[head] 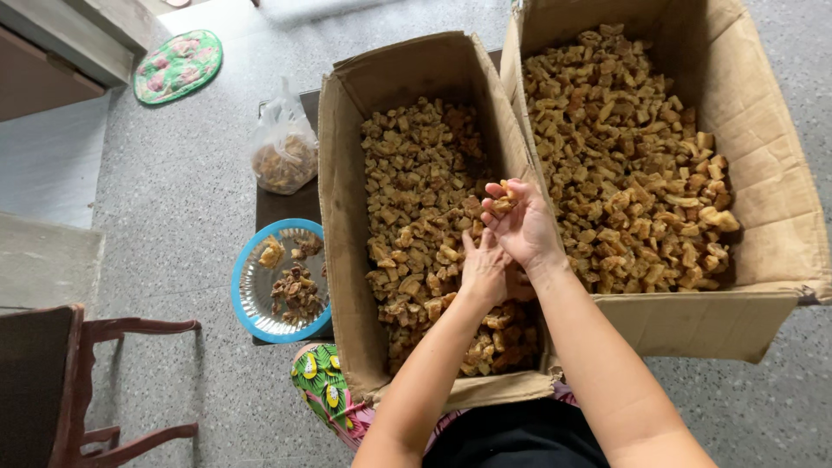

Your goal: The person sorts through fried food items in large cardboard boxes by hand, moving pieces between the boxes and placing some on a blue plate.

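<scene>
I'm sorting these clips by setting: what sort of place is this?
Probably a home yard or porch used for small-scale food sorting: two open cardboard boxes of brown fried pieces stand on a speckled stone floor, beside a blue-rimmed plate and a wooden chair.

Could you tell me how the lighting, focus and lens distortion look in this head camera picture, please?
Head view: soft, even daylight; faint shadows inside the left box; glare on the foil plate; hands sharp, right hand, left hand; wide-angle bending at the edges.
</scene>
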